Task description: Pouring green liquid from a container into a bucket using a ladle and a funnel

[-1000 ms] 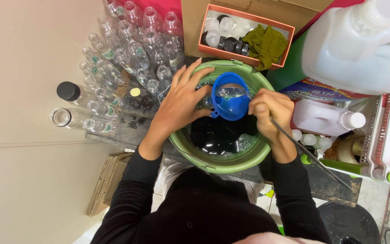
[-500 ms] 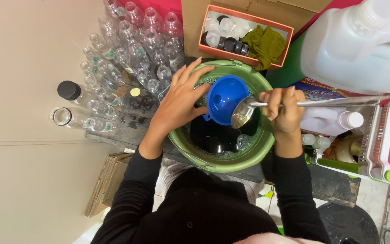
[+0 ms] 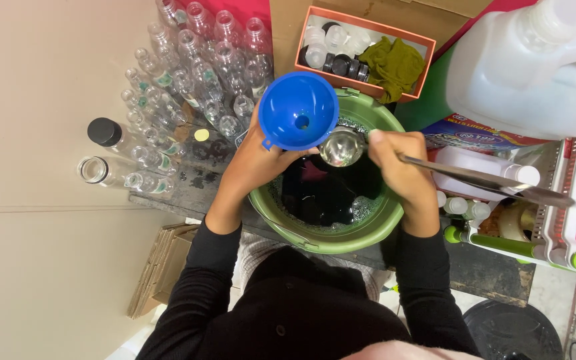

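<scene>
Your left hand point(image 3: 251, 163) grips the blue funnel point(image 3: 299, 111) over the green bucket point(image 3: 328, 237) of dark liquid. Your right hand point(image 3: 401, 170) clasps the metal ladle point(image 3: 343, 147), its bowl just beside the funnel.

A blue plastic funnel point(image 3: 299, 111), mouth up, sits over the green bucket point(image 3: 368, 233) rim; a steel ladle point(image 3: 341, 147) bowl hangs beside it above dark liquid.

single head-worn view, looking straight down, close above green bucket point(image 3: 368, 235)
</scene>
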